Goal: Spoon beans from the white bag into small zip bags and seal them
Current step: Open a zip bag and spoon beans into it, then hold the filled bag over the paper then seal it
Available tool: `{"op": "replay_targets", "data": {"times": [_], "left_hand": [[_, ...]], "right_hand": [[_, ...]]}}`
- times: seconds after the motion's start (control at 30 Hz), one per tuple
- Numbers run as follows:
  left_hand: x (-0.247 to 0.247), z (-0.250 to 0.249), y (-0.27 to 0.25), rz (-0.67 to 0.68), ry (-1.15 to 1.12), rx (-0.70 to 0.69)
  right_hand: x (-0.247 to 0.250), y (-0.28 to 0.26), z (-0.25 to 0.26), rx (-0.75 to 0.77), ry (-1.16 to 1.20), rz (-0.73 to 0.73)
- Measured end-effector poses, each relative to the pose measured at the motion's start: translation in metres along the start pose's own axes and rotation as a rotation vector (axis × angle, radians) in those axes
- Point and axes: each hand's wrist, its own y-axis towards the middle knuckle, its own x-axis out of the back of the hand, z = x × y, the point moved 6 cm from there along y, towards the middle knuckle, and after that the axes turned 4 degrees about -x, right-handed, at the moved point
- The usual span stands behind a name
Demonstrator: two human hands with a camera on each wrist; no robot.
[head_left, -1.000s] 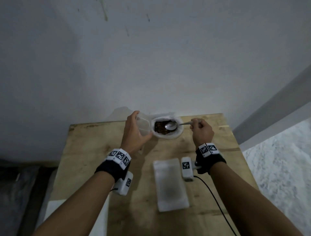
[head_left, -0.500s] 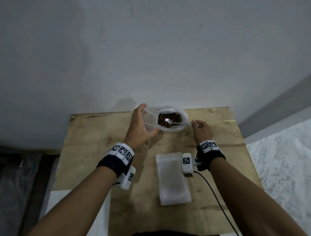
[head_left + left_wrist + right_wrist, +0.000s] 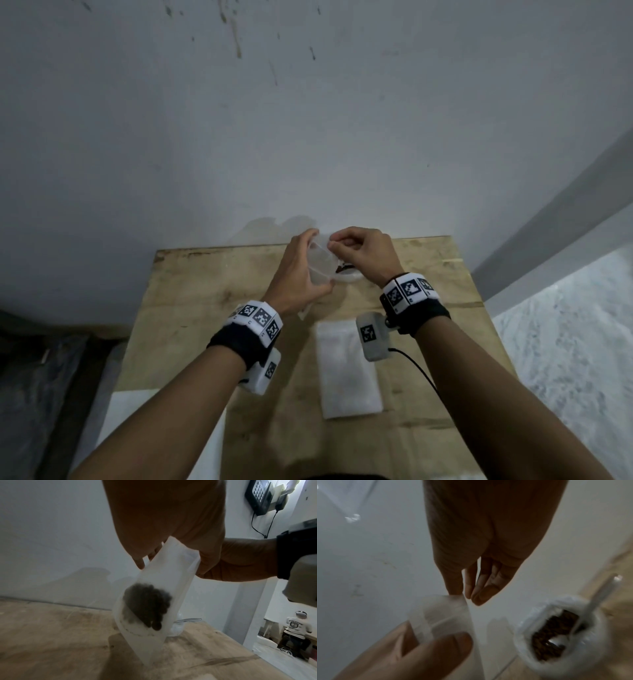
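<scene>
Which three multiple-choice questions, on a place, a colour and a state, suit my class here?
1. Where is the spoon? A in the white bag; B on the floor; C in a pocket.
2. What colour are the beans? A green; B brown; C white.
3. The small zip bag in the left hand is: A empty; B lying flat; C partly filled.
Answers: 1 A, its handle juts from the bag's mouth; 2 B, they show brown there; 3 C, beans fill its bottom.
</scene>
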Motion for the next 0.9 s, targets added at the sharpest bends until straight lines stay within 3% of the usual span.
{"op": "replay_targets", "data": {"times": [0.13,0.23,0.37,0.5,0.67,0.8,0.9], "left_hand": [[0.005,-0.022,-0.016,0.029,0.052,-0.041],[0.009,-0.039,-0.029,0.022,0.1,-0.073],[0.018,-0.063,-0.049,-0.149,0.153,-0.18],[0.025,-0.083,-0.075,-0.257,0.133,-0.236],[0.034,-0.083,-0.107,-0.31,-0.023,-0.078],[0.035,-0.074,-0.127,-0.328,-0.363,0.088],[0.037,-0.074,-0.138,-0.323,-0.527,0.135]], "right_hand": [[0.007,-0.02,0.023,0.037,-0.057,0.044],[0.016,-0.037,0.032,0.034,-0.039,-0.01],[0.025,-0.058,0.034,-0.017,0.051,-0.059],[0.022,-0.078,0.031,-0.033,0.24,0.019],[0.019,-0.105,0.028,-0.058,0.48,0.029],[0.016,-0.131,0.038,0.086,0.409,0.064],[0.009,-0.138,0.041,0.137,0.381,0.065]]}}
